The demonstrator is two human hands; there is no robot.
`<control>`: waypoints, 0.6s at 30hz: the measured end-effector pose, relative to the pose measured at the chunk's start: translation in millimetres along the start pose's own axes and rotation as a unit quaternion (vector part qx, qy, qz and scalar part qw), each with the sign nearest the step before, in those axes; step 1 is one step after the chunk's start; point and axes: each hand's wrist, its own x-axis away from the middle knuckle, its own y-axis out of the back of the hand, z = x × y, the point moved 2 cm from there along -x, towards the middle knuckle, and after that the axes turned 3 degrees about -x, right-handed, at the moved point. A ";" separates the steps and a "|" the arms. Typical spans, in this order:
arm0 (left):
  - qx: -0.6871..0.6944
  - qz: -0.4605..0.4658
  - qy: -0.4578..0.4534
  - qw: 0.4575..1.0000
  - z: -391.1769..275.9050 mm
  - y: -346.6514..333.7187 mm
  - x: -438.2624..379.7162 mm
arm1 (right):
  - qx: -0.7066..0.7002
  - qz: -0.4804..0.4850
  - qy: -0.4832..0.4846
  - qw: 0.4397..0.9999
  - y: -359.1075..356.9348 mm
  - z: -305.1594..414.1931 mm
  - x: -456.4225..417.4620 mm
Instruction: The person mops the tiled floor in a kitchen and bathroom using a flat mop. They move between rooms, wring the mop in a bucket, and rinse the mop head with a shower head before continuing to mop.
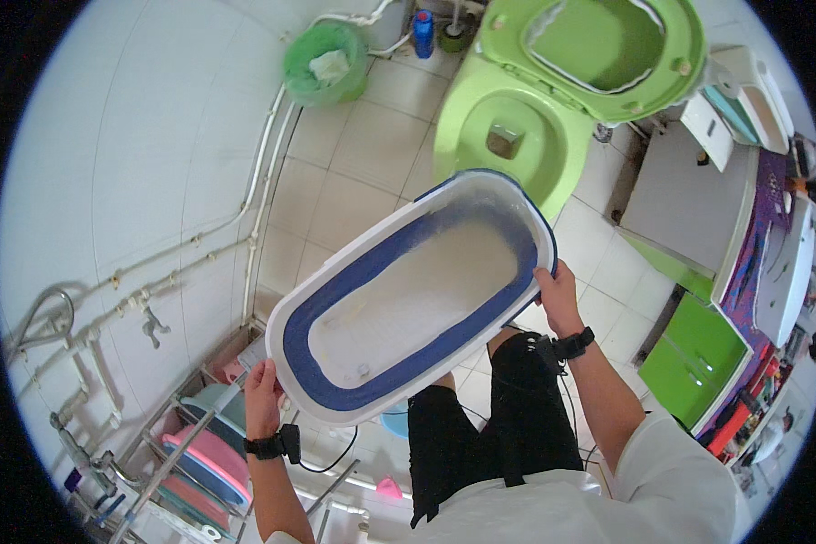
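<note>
A white and blue oblong plastic tub (387, 319) is held up between my two hands. Cloudy greyish water (476, 255) appears to lie in its far right end, close to the rim there. My left hand (262, 398) grips the rim at the near left end. On the right side, my right hand (559, 296) holds the rim near the far end, thumb on top. The tub's far end overlaps the front of a green toilet (517, 143) in the view. Seat and lid (598, 51) of the toilet are raised, and its bowl is partly hidden by the tub.
A green waste bin (326, 64) stands by the left wall, a blue bottle (423, 34) beyond it. Left, a metal rack (177, 469) carries several plastic basins (207, 452) below wall pipes and a tap (153, 326). To the right is a green-doored cabinet (693, 360).
</note>
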 end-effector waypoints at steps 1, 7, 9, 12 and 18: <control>-0.002 0.005 -0.006 1.000 -9.3 -11.5 -0.7 | -0.004 -0.002 -0.008 1.000 7.9 -0.8 -6.7; -0.041 0.015 0.002 0.999 -42.7 -62.1 -10.4 | 0.006 -0.012 0.025 1.000 42.9 12.4 -41.4; -0.062 0.009 0.007 0.998 -47.9 -67.7 -9.4 | -0.012 0.005 0.013 1.000 52.5 8.5 -51.3; -0.066 -0.005 0.009 0.998 -67.5 -78.3 -4.9 | -0.031 0.011 -0.019 0.999 54.9 18.2 -53.9; -0.064 -0.009 0.003 0.998 -117.3 -80.0 29.0 | -0.033 0.015 -0.062 0.997 54.3 18.7 -54.6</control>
